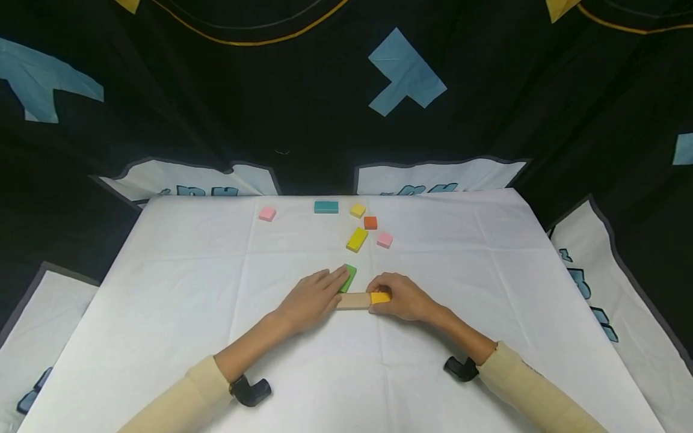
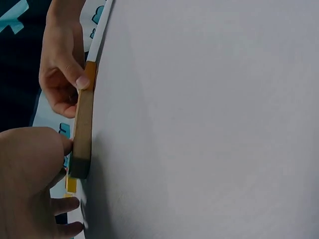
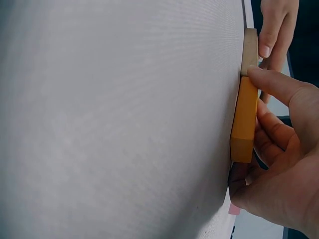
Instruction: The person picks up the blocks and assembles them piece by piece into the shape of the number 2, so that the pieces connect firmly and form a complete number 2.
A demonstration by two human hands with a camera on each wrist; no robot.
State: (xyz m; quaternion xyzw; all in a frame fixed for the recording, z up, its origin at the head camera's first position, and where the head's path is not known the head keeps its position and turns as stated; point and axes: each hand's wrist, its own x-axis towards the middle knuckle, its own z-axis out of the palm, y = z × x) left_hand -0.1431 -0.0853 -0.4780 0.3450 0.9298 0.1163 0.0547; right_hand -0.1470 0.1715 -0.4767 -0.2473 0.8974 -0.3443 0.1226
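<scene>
In the head view a plain wooden block (image 1: 353,301) and a yellow-orange block (image 1: 381,297) lie end to end in a row on the white cloth. My right hand (image 1: 403,296) pinches the yellow-orange block, its thumb on the near side by the joint and its fingers behind. My left hand (image 1: 311,299) lies at the other end, fingers stretched out over a green block (image 1: 349,278) that slants just behind the wooden one. Part of the green block is hidden under those fingers. The left thumb (image 3: 266,50) is close to the wooden block.
Beyond the hands lie a yellow block (image 1: 357,239), a red-orange block (image 1: 370,223), a pink block (image 1: 385,240), a smaller yellow block (image 1: 358,210), a teal block (image 1: 326,207) and another pink block (image 1: 267,214). A dark curtain (image 1: 303,120) hangs behind the table's far edge.
</scene>
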